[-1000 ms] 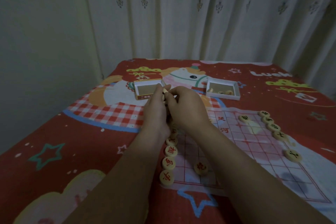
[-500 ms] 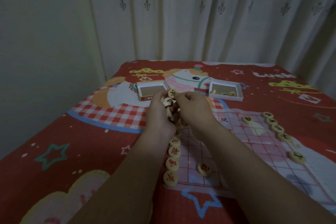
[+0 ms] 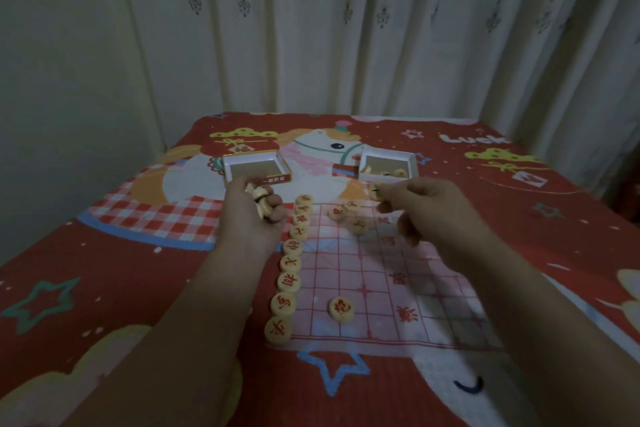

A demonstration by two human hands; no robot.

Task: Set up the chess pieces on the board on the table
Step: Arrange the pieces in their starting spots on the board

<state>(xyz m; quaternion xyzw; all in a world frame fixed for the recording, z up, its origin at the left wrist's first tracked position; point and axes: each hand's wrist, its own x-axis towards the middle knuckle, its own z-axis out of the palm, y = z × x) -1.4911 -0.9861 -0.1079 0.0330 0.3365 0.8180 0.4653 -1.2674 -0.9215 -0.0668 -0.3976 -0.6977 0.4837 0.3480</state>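
A thin pink-lined chess board sheet [image 3: 349,267] lies on the red patterned table. Several round wooden pieces with red characters form a row [image 3: 290,263] along its left edge, and one more red piece [image 3: 341,308] sits inside the near part. Three pieces [image 3: 349,215] lie on the far squares. My left hand [image 3: 251,215] grips a bunch of pieces [image 3: 260,199] beside the row's far end. My right hand [image 3: 426,208] pinches one piece [image 3: 375,191] over the board's far edge. My right arm hides the board's right side.
An open box half [image 3: 256,168] stands beyond my left hand. A second white box half [image 3: 388,163] with a few pieces inside stands beyond my right hand. A curtain hangs behind the table, and a wall lies to the left.
My hands were together over the far left of the board and have drawn apart. My right hand has moved right with one piece, uncovering the row's far end and three pieces.
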